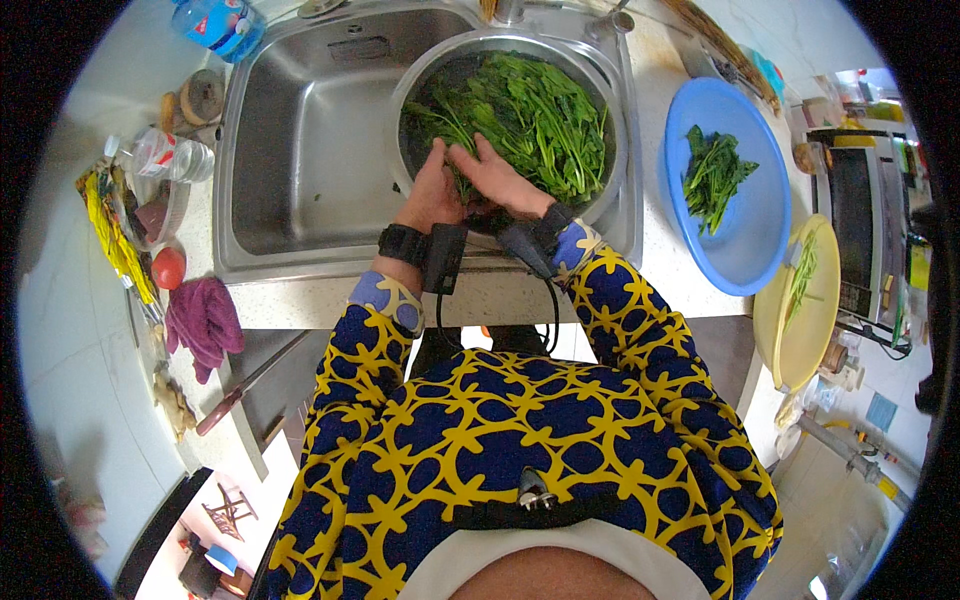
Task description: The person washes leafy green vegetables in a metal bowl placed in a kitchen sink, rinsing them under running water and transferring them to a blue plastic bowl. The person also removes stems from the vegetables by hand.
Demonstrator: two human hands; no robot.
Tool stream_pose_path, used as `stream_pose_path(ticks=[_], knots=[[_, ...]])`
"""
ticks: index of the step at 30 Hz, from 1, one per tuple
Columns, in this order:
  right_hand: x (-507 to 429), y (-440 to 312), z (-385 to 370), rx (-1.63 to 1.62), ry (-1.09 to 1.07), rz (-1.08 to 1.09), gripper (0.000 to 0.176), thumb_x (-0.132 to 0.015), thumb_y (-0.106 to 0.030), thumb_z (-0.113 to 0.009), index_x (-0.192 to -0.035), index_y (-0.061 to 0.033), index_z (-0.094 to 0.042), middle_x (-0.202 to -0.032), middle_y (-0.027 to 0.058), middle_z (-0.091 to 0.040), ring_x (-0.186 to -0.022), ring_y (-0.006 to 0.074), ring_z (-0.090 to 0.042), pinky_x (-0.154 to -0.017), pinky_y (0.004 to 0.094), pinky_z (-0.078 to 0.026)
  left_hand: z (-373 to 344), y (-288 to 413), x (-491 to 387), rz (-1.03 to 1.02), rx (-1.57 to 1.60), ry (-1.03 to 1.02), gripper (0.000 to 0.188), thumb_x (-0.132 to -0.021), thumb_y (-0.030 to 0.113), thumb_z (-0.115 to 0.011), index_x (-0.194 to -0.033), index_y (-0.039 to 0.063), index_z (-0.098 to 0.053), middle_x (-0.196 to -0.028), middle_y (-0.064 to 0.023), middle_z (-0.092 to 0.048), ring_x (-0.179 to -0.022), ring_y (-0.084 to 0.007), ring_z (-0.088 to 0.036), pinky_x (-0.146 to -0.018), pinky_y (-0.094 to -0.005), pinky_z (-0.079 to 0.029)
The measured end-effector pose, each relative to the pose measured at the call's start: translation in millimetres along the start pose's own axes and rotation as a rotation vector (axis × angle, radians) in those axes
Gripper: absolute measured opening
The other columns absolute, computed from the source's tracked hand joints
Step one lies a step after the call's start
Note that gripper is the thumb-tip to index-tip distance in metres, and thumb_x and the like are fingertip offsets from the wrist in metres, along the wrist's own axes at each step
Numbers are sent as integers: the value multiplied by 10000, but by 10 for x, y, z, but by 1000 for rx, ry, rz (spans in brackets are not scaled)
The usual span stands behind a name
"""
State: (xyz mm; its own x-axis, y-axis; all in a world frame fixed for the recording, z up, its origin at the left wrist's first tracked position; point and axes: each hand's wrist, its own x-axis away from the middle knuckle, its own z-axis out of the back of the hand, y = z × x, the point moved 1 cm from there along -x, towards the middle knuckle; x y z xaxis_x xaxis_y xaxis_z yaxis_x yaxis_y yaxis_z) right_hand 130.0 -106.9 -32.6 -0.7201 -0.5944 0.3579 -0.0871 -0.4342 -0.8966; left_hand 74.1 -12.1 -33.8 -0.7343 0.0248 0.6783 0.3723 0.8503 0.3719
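Note:
A round stainless steel basin (624, 161) sits over the right part of the sink. Inside it is a large heap of leafy greens (551, 112) with long green stems. My left hand (433, 193) is at the basin's near left, thumb up, with some greens in its grasp. Close against it, my right hand (504, 184) reaches in from the right and grips the same small bunch. The lower fingers of both hands are partly hidden among leaves and shadow. Each wrist wears a black strap with a device.
Left of the basin is the steel sink bowl (330, 172). A blue plastic basin (739, 259) with some greens stands to the right, beside a yellow basin (817, 300). On the left lie a tomato (169, 268), a purple cloth (204, 322), a plastic bottle (172, 155) and a knife (244, 390).

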Motion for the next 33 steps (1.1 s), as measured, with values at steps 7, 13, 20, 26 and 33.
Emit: stream_pose_path(ticks=[7, 13, 20, 26, 33], knots=[[-29, 39, 45, -31, -93, -84, 429, -874, -174, -415, -1248, 26, -346, -1184, 134, -460, -1043, 173, -434, -834, 265, -380, 137, 17, -60, 43, -19, -319, 726, -818, 597, -308, -1304, 74, -176, -1270, -140, -288, -1099, -297, -376, -889, -509, -290], [59, 9, -25, -39, -117, -31, 524, -865, -237, -430, -1280, 39, -268, -1262, 162, -382, -1101, 215, -405, -910, 287, -329, 175, -34, -147, 68, -33, 15, 674, -794, 636, -293, -1171, 91, -415, -1125, -103, -497, -1020, -272, -471, -839, -445, -375], [-23, 141, -32, 341, -152, 88, 525, -828, -247, -473, -1223, 55, -304, -1194, 231, -392, -1093, 296, -404, -892, 340, -337, 264, 4, -96, 157, 96, -196, 689, -784, 611, -353, -1109, 9, -431, -1032, -178, -521, -914, -303, -517, -835, -478, -366], [-116, 140, 189, 161, -84, -75, 364, -746, -117, -519, -1086, 3, -461, -876, 222, -575, -807, 347, -564, -708, 397, -451, 184, -2, 58, 196, 169, -204, 719, -783, 607, -361, -1087, -43, -412, -1005, -185, -511, -889, -316, -498, -858, -479, -354], [-71, 103, 95, 666, -46, 361, 360, -795, -53, -465, -1155, -45, -467, -686, 115, -576, -482, 144, -549, -420, 280, -434, 216, 57, 81, 171, 186, -137, 638, -788, 567, -420, -1023, -27, -439, -910, -160, -514, -821, -298, -507, -836, -455, -381]])
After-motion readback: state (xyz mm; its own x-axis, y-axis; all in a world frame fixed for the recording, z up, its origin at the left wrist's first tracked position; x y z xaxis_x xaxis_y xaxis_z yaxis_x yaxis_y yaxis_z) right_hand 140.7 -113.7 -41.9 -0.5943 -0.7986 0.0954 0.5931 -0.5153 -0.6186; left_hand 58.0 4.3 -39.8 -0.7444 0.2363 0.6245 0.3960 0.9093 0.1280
